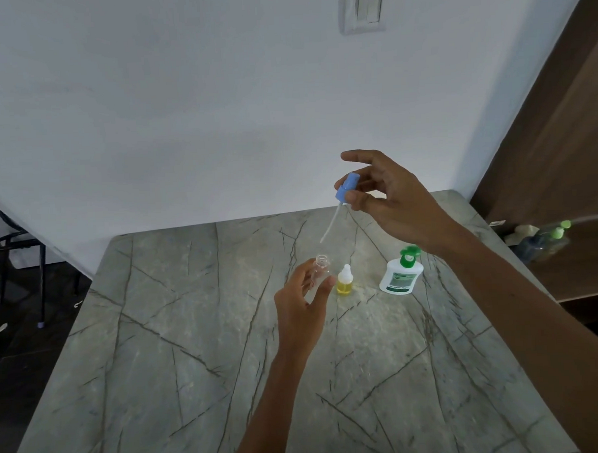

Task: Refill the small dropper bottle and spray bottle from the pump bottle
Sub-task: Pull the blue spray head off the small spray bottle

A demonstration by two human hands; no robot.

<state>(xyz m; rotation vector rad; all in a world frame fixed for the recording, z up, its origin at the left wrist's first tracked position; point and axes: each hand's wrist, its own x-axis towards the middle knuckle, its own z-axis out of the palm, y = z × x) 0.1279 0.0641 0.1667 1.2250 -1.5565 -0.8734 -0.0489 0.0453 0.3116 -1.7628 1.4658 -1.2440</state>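
Near and left, the marble table (158,335) lies open for a reach; far right it's tight: spray bottle (321,264) gripped by the left hand (302,305), dropper bottle (344,282) just beside, pump bottle (400,273) near; overhead, the right hand (389,202) pinches the spray head (345,188)

The spray bottle (321,267) is in the left hand (303,306), the dropper bottle (344,282) just right of it on the worktop (192,333). Further right stands the pump bottle (399,275), below the right hand (391,203) with the spray head (346,188).
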